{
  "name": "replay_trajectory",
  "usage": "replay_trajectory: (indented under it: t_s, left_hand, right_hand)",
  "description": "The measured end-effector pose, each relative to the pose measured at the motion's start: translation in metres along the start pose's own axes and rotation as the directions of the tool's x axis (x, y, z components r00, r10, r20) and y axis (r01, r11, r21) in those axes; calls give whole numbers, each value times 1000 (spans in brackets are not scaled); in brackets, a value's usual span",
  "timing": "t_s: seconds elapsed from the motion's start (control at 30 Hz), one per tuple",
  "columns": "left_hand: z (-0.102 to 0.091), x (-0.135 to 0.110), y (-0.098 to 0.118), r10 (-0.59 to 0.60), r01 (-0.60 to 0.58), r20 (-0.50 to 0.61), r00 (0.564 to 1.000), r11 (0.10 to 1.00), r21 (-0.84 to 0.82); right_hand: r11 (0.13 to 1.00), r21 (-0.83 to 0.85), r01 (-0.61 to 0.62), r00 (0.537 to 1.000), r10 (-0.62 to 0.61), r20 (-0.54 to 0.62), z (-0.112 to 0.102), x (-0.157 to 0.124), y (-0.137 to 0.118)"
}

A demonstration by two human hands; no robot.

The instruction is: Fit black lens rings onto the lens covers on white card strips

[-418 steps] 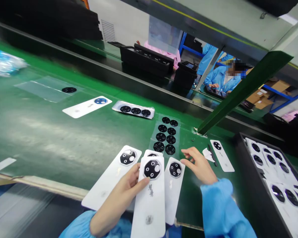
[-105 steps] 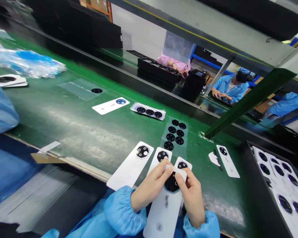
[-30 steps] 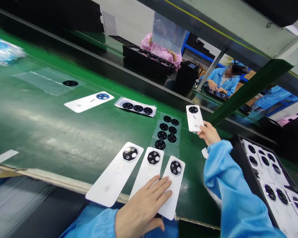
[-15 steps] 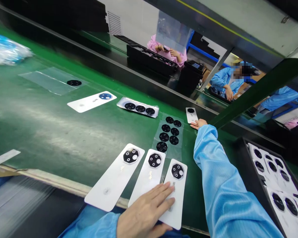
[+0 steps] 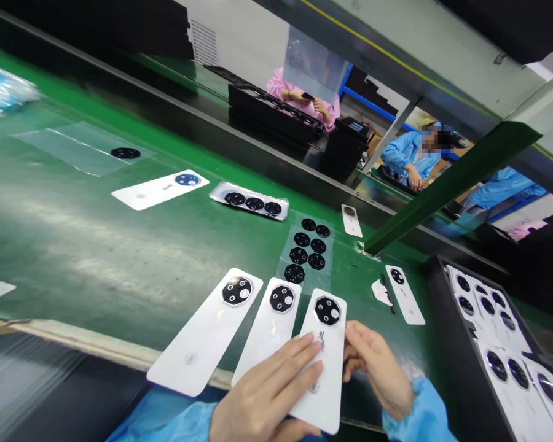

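Observation:
Three white phone back covers with black camera rings lie side by side at the belt's near edge: left (image 5: pixel 205 334), middle (image 5: pixel 267 328), right (image 5: pixel 326 347). My left hand (image 5: pixel 265 396) lies flat with fingers stretched over the lower part of the middle and right covers. My right hand (image 5: pixel 378 368) is beside the right cover, its fingers curled against that cover's right edge. Just beyond the covers sits a clear sheet of black round lens stickers (image 5: pixel 306 248).
A small white cover (image 5: pixel 351 220) lies far out on the green belt (image 5: pixel 87 245); another (image 5: pixel 404 293) lies by a paper scrap (image 5: pixel 380 291). Black tray (image 5: pixel 445 319) of covers at right. Slanted green bar (image 5: pixel 451 184). Blue-ringed cover (image 5: pixel 159 189), sticker strip (image 5: pixel 249 201). Other people work across the line.
My right hand set a white cover down far out on the belt, let go, and drew back to the right cover's edge. My left hand stayed flat on the covers.

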State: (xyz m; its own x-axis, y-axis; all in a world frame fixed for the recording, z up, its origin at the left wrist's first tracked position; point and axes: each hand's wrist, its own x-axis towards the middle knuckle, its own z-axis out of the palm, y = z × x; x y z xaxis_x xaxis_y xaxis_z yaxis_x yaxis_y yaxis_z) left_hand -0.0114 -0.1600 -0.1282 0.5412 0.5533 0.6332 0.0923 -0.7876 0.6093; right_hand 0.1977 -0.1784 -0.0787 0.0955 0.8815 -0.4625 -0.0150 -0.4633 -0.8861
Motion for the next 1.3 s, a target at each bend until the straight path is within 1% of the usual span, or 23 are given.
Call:
replay_trajectory:
  t_s: [0.07, 0.13, 0.17, 0.2, 0.23, 0.27, 0.3, 0.33, 0.37, 0.4, 0.43, 0.47, 0.5, 0.57, 0.63, 0.7, 0.77, 0.93, 1.07, 1.13, 1.3]
  left_hand:
    - [-2, -3, 2, 31, -30, 15, 999, 999, -22]
    - [-10, -6, 3, 34, -32, 34, 999, 998, -59]
    - [-15, -6, 3, 2, -1, 19, 1000, 997, -76]
    - [-21, -5, 2, -66, 64, -17, 998, 994, -92]
    - [-26, -3, 1, -170, 162, -60, 984, 980, -113]
    - [-31, 0, -1, -296, 280, -98, 950, 948, -153]
    - [-36, 4, -4, -432, 404, -101, 896, 888, -218]
    - [-39, 8, -7, -549, 509, -55, 834, 804, -308]
    - [-41, 13, -9, -626, 578, 24, 779, 704, -413]
    - [-43, 17, -12, -664, 622, 126, 737, 593, -512]
    - [-44, 21, -13, -672, 638, 204, 712, 496, -589]
    - [-44, 24, -14, -664, 642, 269, 698, 413, -646]
    - [-45, 27, -14, -651, 642, 315, 691, 351, -682]
    - [-48, 30, -12, -627, 633, 361, 690, 281, -721]
    - [-52, 31, -10, -610, 624, 381, 695, 248, -741]
    - [-55, 31, -8, -604, 613, 381, 700, 235, -755]
    - [-57, 31, -9, -612, 610, 377, 695, 225, -760]
    - [-58, 32, -10, -628, 617, 395, 671, 176, -767]
    - [-59, 33, -10, -645, 632, 435, 628, 96, -769]
    - [-59, 32, -10, -650, 631, 449, 613, 62, -773]
    - [-57, 33, -12, -657, 625, 458, 600, 28, -780]
  right_hand:
    - [993, 84, 81, 996, -77, -52, 14, -6, 8]
    - [983, 92, 157, 984, -147, -100, 24, -9, 10]
    - [980, 76, 181, 979, -173, -107, 28, -10, 9]
    - [979, 55, 196, 976, -190, -103, 32, -11, 8]
    - [978, 33, 204, 975, -200, -94, 36, -12, 6]
    - [978, 12, 208, 975, -206, -85, 39, -13, 5]
    - [978, -2, 210, 975, -210, -75, 43, -13, 4]
    - [977, -9, 212, 975, -212, -63, 47, -13, 4]
    - [977, -9, 215, 975, -215, -51, 50, -12, 4]
    - [976, -5, 219, 975, -219, -37, 53, -11, 5]
    - [975, 0, 223, 975, -223, -23, 56, -10, 6]
    - [974, 0, 226, 974, -226, -13, 58, -9, 7]
    - [973, -5, 229, 973, -229, -3, 60, -8, 7]
    - [972, -23, 232, 973, -232, 5, 63, -7, 7]
    - [973, -35, 228, 974, -228, -2, 66, -8, 5]
    - [974, -36, 224, 974, -225, -10, 68, -9, 2]
    - [972, -43, 229, 973, -230, -7, 69, -8, 1]
    - [973, -55, 222, 975, -222, 5, 71, -5, 2]
    - [985, 7, 170, 985, -170, -13, 75, -6, -1]
    - [988, 46, 149, 989, -149, -14, 76, -6, -3]
    - [988, 101, 116, 993, -117, 2, 76, -5, -2]
